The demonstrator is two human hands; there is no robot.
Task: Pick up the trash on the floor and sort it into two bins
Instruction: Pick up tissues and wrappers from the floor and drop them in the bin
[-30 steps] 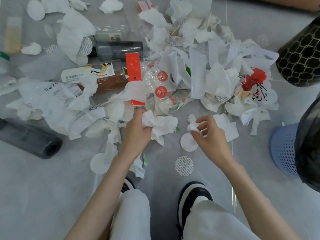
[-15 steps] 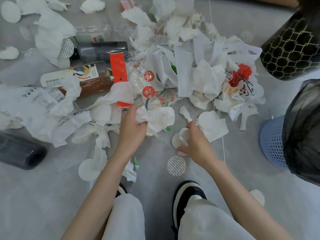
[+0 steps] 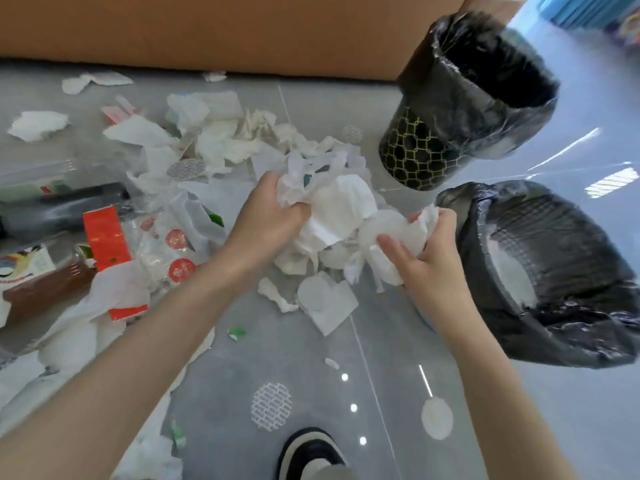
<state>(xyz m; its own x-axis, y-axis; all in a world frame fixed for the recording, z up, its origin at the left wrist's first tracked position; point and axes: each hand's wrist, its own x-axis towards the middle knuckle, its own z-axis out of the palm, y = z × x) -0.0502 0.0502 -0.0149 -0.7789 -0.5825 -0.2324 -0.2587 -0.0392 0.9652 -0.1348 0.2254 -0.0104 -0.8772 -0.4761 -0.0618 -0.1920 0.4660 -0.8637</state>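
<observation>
Since the floor [image 3: 287, 348] is strewn with far more than two hands can lift, the step in hand looks like one load of paper going to a bin, and it is best done as a short, low carry. Two bins stand at the right: the nearer bin [image 3: 561, 306], lined in black with something white inside, and the patterned bin [image 3: 426, 161] beyond it, whose contents I cannot make out. The main pile [image 3: 221, 143] lies left of both, tissue mixed with a dark bottle [image 3: 65, 209] and a red carton [image 3: 104, 237] (those, I judge, belong in the other bin and should be left out of this load). The tissue wad [image 3: 343, 202] is held off the floor between the pile and the nearer bin. The left hand [image 3: 266, 216] has its grip curled tight into the wad's left side; the right hand [image 3: 429, 254] has its grip curled round the right-hand part, just beside the nearer bin's rim. Press both halves together and bring them over the opening before loosening, since loose flaps hang below and may drop. The round pad [image 3: 437, 418] near the shoe [image 3: 311, 452] can wait.
</observation>
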